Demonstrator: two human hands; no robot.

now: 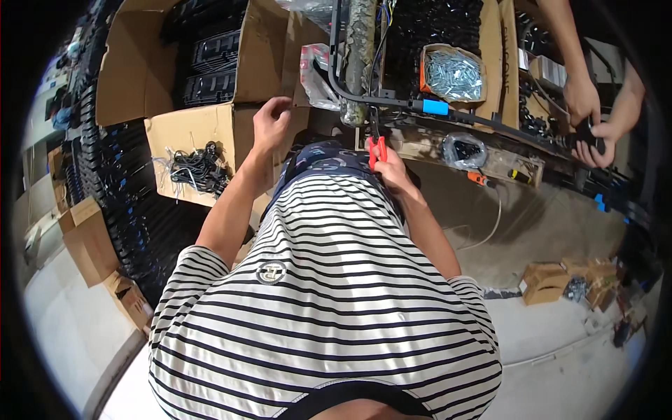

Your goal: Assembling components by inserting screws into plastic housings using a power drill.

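My right hand (392, 168) grips red-handled pliers (378, 151), whose dark jaws point up beside a black metal tube frame (392, 102). A blue band (435, 107) is wrapped around the frame's lower bar. Off to the left, my left hand (271, 126) hovers near a cardboard box with its fingers loosely curled and apart, and I see nothing in it. A clear plastic bag (318, 84) lies just beyond that hand. Between the hands and farther away, a rough bark-covered post (358, 56) stands next to the frame.
Screws fill an orange-edged box (453, 74) on the bench. Black cables (201, 166) lie on a cardboard box at left, below an open carton (133, 63) of black parts. Another person's hands (591, 129) hold the frame's right end. An orange tool (479, 178) hangs at the bench edge.
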